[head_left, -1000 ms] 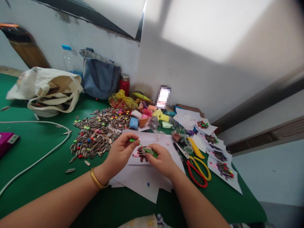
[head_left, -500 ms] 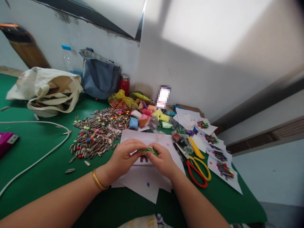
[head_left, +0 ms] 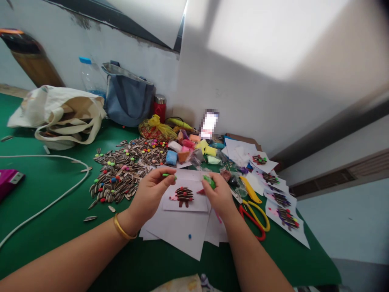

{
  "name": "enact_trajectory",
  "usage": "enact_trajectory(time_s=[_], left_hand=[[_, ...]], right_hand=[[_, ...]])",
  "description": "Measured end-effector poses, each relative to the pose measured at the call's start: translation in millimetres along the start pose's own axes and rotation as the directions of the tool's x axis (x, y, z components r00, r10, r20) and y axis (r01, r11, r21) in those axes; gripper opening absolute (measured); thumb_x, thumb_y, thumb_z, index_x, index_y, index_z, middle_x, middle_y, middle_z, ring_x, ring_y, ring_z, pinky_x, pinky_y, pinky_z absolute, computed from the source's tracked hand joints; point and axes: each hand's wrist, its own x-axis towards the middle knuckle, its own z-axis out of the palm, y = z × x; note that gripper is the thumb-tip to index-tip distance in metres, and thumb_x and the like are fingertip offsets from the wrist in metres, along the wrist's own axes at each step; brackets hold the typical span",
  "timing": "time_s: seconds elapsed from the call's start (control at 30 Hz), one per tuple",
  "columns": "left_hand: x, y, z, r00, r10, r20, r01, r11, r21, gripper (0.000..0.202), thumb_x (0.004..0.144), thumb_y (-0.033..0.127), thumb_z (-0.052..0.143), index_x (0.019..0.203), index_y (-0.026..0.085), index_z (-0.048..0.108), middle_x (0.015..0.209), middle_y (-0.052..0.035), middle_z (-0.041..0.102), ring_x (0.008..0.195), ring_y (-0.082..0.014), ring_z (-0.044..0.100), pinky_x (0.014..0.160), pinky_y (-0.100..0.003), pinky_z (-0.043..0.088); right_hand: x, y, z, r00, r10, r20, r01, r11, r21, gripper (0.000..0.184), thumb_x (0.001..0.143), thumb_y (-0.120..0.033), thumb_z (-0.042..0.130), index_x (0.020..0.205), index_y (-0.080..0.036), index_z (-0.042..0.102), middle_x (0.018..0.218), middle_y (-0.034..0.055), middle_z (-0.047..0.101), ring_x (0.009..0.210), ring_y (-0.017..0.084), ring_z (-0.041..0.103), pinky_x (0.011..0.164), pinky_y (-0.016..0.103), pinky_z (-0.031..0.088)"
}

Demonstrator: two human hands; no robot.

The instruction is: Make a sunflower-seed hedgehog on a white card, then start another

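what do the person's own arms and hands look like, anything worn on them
The left hand and right hand are bare, with no gloves and no rings that show. A gold-coloured, rounded bangle circles the left wrist; nothing is seen on the right one. No sleeves show on the visible part of either arm.

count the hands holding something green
2: the left hand, left of the hedgehog figure, pinches a small green piece; the right hand, on its other side, holds a larger green lump. No other hands show.
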Motion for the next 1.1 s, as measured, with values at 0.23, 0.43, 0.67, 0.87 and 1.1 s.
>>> enact_trajectory(time_s=[0.23,0.43,0.67,0.87,1.1], left_hand=[[0.9,3.3,10.8,0.925,-0.363,0.116,0.38,0.859,-0.342,0.039,0.072,0.03,0.082,0.108,0.019,0.072,0.082,-0.001,0.068,0.074,-0.0102,0.064,0.072,-0.024,0.055],[-0.3,3.5,11.8,0.905,-0.403,0.135,0.424,0.831,-0.361,0.038,0.067,0.025,0.087,0.097,0.022,0.063,0.074,0.0031,0.067,0.068,-0.0097,0.066,0.062,-0.019,0.052],[-5.5,-2.1,13.2,0.894,-0.346,0.284,0.403,0.898,-0.175,0.031,0.075,0.04,0.079,0.091,0.014,0.072,0.08,-0.0056,0.072,0.07,-0.0146,0.065,0.068,-0.028,0.054],[-10.0,-0.1,15.1,0.897,-0.325,0.301,0.303,0.946,0.118,0.035,0.079,0.049,0.073,0.082,0.014,0.076,0.077,-0.0074,0.072,0.074,-0.0183,0.062,0.071,-0.03,0.05],[-11.5,1.5,16.1,0.857,-0.385,0.343,0.397,0.917,0.038,0.033,0.074,0.047,0.078,0.082,0.015,0.073,0.075,-0.0013,0.065,0.071,-0.0121,0.056,0.07,-0.025,0.047]], right_hand=[[12.5,43.3,-9.5,0.999,0.005,-0.045,-0.024,0.891,-0.453,0.041,0.085,-0.02,0.05,0.124,-0.015,0.06,0.123,0.0175,0.061,0.117,0.032,0.053,0.102,0.048,0.04],[8.9,25.9,-9.5,0.985,-0.103,-0.14,0.04,0.918,-0.395,0.047,0.082,-0.013,0.049,0.127,-0.018,0.062,0.133,0.0151,0.057,0.124,0.033,0.049,0.107,0.053,0.036],[-19.6,-33.2,5.4,0.927,-0.374,0.016,0.367,0.917,0.155,0.032,0.091,-0.031,0.063,0.123,-0.028,0.064,0.106,0.0078,0.064,0.101,0.024,0.058,0.09,0.041,0.049],[-26.0,-44.0,13.0,0.953,-0.301,0.026,0.282,0.919,0.276,0.016,0.092,-0.027,0.063,0.107,-0.026,0.07,0.091,0.0052,0.062,0.088,0.02,0.059,0.079,0.035,0.05],[-24.0,-43.4,12.6,0.953,-0.304,-0.008,0.293,0.91,0.293,0.01,0.091,-0.018,0.061,0.092,-0.023,0.07,0.087,0.004,0.063,0.086,0.019,0.059,0.077,0.034,0.049]])
